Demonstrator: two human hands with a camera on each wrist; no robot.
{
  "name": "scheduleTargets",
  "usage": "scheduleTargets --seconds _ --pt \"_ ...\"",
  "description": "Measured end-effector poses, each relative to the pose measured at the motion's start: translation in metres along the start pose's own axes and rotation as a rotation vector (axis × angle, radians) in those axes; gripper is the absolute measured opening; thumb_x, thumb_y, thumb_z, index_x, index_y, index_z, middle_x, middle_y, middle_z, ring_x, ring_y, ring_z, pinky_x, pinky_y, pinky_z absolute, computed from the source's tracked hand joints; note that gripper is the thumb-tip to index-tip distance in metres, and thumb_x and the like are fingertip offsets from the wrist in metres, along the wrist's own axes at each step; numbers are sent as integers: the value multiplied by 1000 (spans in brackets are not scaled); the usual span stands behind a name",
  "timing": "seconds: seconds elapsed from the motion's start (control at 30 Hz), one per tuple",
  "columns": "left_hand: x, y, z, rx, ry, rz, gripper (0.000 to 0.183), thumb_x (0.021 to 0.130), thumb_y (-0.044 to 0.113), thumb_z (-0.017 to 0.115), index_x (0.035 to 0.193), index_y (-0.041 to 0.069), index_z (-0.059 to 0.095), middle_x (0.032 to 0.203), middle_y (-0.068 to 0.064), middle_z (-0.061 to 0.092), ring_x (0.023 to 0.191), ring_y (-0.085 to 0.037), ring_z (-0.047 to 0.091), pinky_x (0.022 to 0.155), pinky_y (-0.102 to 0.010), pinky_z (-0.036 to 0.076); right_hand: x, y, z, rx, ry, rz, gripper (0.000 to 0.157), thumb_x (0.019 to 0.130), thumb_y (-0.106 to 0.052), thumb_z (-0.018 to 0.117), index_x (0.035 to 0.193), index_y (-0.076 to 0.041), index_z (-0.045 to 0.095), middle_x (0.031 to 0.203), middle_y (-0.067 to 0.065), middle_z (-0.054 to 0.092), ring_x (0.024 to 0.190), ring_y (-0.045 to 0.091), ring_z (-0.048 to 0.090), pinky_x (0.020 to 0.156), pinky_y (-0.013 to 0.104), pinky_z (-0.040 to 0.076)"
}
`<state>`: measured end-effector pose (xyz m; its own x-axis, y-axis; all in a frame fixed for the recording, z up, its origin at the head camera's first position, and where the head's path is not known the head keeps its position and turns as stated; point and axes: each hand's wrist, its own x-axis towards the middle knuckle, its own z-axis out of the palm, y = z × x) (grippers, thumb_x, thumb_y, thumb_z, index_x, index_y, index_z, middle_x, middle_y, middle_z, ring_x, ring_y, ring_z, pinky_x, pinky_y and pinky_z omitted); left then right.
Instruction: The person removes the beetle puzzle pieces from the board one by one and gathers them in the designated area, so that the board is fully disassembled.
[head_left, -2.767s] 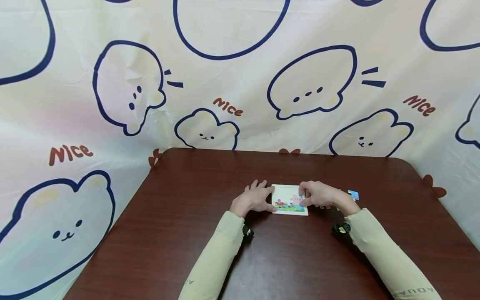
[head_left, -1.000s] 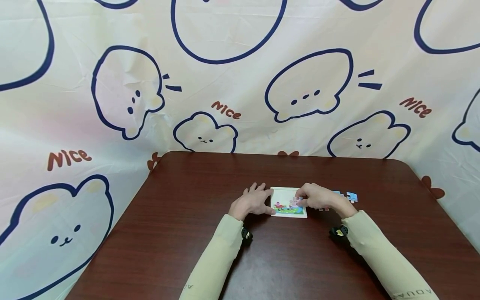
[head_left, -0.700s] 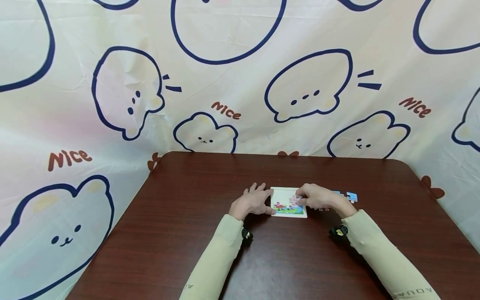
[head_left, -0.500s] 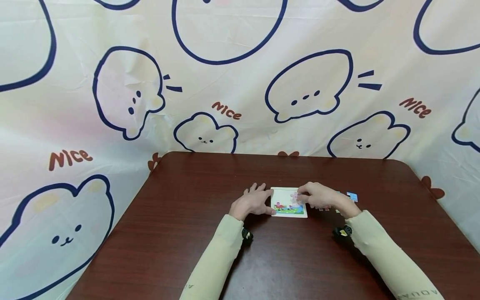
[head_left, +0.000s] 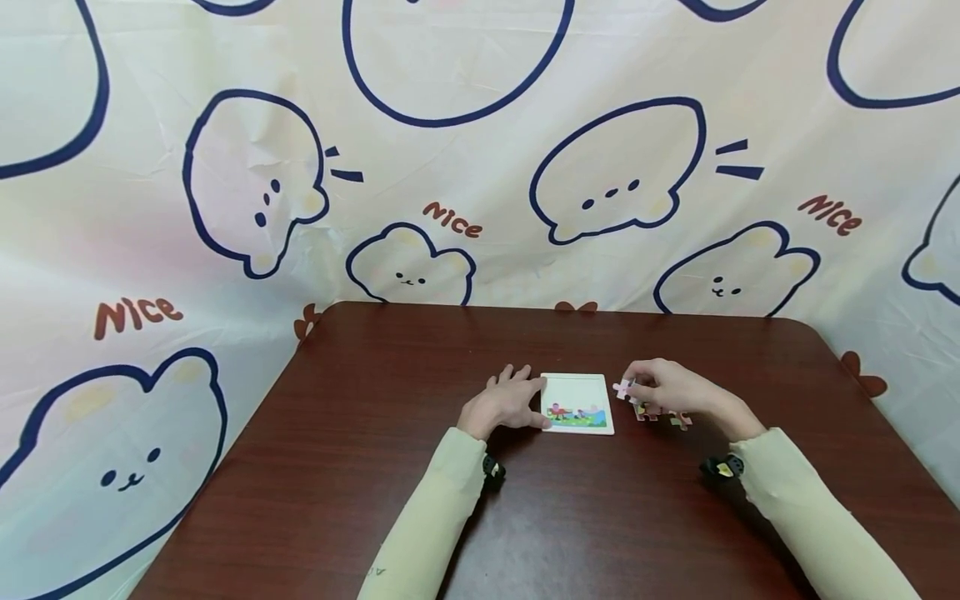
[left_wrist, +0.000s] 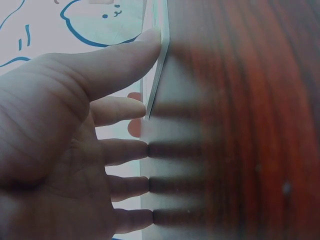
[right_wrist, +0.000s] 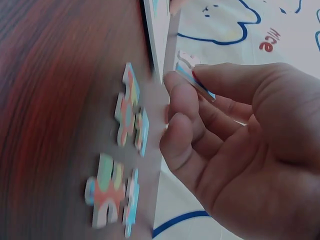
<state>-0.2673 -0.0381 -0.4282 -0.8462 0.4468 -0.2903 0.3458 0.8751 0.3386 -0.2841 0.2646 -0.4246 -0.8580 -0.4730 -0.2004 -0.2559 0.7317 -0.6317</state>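
A white puzzle tray [head_left: 573, 388] lies flat on the table, with a colourful strip of joined puzzle pieces [head_left: 577, 417] along its near side; the rest of its bed is bare white. My left hand [head_left: 501, 407] rests at the tray's left edge, thumb and index finger touching it, the other fingers spread straight on the table. Right of the tray, my right hand [head_left: 678, 387] pinches a pale pink puzzle piece [head_left: 622, 389] between thumb and fingers. In the right wrist view this puzzle piece [right_wrist: 186, 70] is tilted, partly hidden by the fingertips.
Several loose puzzle pieces [head_left: 647, 413] lie under and beside the right hand; another piece [right_wrist: 106, 192] shows lower in the right wrist view. The brown table [head_left: 420, 350] runs back to a printed cloth wall [head_left: 510, 183].
My right hand has lifted the pink puzzle piece out of the tray's right part and carried it right, beyond the tray's edge. The left hand stays where it was.
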Motion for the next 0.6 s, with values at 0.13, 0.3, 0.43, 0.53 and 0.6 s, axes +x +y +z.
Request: scheduleTargets --seconds 0.13,0.3,0.43,0.53,0.6 --pt "0 -1 0 -7 -5 0 69 91 47 66 150 24 40 165 -11 17 153 -38 9 121 -57 16 -7 6 -6 19 11 -3 11 97 -15 59 107 -11 60 74 11 62 56 21 56 45 34 48" --pt "0 -1 1 -2 -8 1 72 91 48 66 152 24 37 165 -10 16 153 -38 9 121 -57 16 -16 14 -12 31 14 -4 13 96 -12 59 109 -8 56 76 12 61 56 21 56 47 35 50" --pt "0 -1 1 -7 -10 3 71 91 48 66 152 24 37 165 -10 16 153 -38 8 121 -57 16 -24 18 -18 36 5 8 13 96 -14 61 106 -7 57 74 11 60 56 19 56 50 36 51" --pt "0 -2 1 -14 -7 5 71 91 47 66 151 25 37 165 -10 16 153 -38 8 121 -56 16 -31 21 -24 25 8 12 13 96 -17 62 105 -8 59 74 12 61 57 17 56 51 34 52" --pt "0 -2 1 -20 -8 8 71 91 47 66 152 25 37 165 -10 16 153 -38 8 121 -56 16 -35 24 -28 18 9 15 12 96 -17 62 104 -8 60 75 12 61 58 17 57 52 33 52"
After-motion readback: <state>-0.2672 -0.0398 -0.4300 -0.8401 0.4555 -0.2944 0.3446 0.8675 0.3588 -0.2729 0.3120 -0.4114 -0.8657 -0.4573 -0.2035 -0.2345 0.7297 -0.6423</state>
